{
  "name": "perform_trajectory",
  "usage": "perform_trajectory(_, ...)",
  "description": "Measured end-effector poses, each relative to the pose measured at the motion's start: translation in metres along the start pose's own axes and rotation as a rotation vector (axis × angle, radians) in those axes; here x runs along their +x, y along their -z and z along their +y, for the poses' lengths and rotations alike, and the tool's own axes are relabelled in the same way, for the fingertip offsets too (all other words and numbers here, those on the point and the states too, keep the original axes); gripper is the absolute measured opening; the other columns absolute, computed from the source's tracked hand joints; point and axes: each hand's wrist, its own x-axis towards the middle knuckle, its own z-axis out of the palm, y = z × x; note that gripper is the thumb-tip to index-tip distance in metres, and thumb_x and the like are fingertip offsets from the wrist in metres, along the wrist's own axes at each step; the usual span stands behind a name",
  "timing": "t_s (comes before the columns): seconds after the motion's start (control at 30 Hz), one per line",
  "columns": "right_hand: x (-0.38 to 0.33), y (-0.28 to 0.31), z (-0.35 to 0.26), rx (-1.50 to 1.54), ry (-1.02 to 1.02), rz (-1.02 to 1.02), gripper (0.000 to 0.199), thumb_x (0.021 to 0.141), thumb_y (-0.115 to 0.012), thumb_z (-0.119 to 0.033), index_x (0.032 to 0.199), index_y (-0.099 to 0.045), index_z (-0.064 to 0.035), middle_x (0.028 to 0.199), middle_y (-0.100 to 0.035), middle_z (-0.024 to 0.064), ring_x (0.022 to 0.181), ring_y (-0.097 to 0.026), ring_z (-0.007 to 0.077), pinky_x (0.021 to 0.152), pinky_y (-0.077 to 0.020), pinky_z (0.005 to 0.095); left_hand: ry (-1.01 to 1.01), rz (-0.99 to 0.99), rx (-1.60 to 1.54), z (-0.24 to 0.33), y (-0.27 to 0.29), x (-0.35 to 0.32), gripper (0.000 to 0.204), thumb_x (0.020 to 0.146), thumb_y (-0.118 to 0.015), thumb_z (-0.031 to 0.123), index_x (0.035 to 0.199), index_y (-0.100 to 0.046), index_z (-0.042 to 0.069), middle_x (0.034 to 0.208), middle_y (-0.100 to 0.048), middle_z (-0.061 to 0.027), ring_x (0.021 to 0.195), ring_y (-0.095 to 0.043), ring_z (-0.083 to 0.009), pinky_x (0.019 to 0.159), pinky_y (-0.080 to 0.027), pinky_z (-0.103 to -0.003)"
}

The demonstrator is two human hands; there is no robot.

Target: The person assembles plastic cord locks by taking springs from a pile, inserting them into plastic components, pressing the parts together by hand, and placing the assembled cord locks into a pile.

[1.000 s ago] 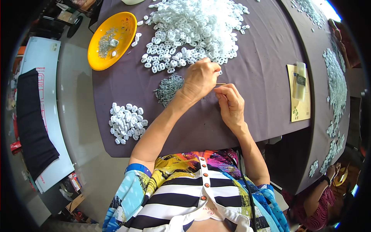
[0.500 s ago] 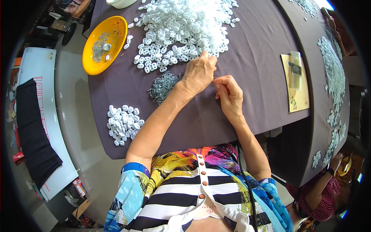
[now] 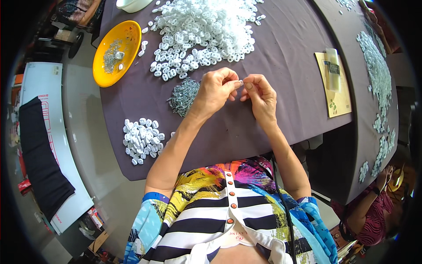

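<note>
Drawn back from the lower edge of the large white heap (image 3: 202, 37), the left hand (image 3: 214, 90) now meets the right hand (image 3: 263, 100) near the centre of the frame. Between their fingertips shows a small white piece (image 3: 241, 82). Left thumb and forefinger are pinched on it, a grip that probably suits so slight a thing, since a fuller grasp would cover it. The right thumb and forefinger stand narrow at its other side; whether they grip the piece or something slim, I cannot tell. Both hands are above the bench (image 3: 285, 57), close together, likely so that one can steady what the other works at.

Just left of the left wrist lies a heap of small grey parts (image 3: 183, 97), seemingly put there to be within a short reach, with the large white heap just beyond at the upper centre. A smaller white pile (image 3: 143, 140) sits well apart at the lower left, perhaps to keep its pieces from mixing with the others. At the upper left, a yellow dish (image 3: 100, 75) holds loose bits, its rim presumably stopping them from scattering. A translucent packet (image 3: 332, 75) rests on a tan envelope (image 3: 340, 103) at the right, clear of both hands.
</note>
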Motion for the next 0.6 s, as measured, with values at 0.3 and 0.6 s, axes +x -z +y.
perform_trajectory(0.3,-0.017,-0.03,-0.006,0.047,0.0,-0.021,0.007,0.089,-0.049,-0.002,0.092,-0.055,0.0007,0.075,-0.058,0.0023,0.063,-0.055,0.0075,0.058,-0.0478,0.0213,0.04,0.179,-0.303,-0.006,-0.001,-0.036,0.006,0.082,-0.06,0.004,0.081,-0.06,-0.002,0.071,-0.063,-0.0054,0.058,-0.059,-0.0078,0.051,-0.049,-0.021)
perform_trajectory(0.6,-0.027,-0.042,-0.015,0.22,-0.028,-0.061,0.009,0.088,-0.051,-0.002,0.094,-0.057,0.0013,0.076,-0.058,0.0023,0.062,-0.054,0.0081,0.057,-0.0466,0.0215,0.041,0.294,-0.623,-0.016,-0.003,-0.055,0.009,0.08,-0.064,0.007,0.088,-0.063,0.002,0.071,-0.063,-0.0036,0.058,-0.058,-0.0093,0.048,-0.044,-0.02)
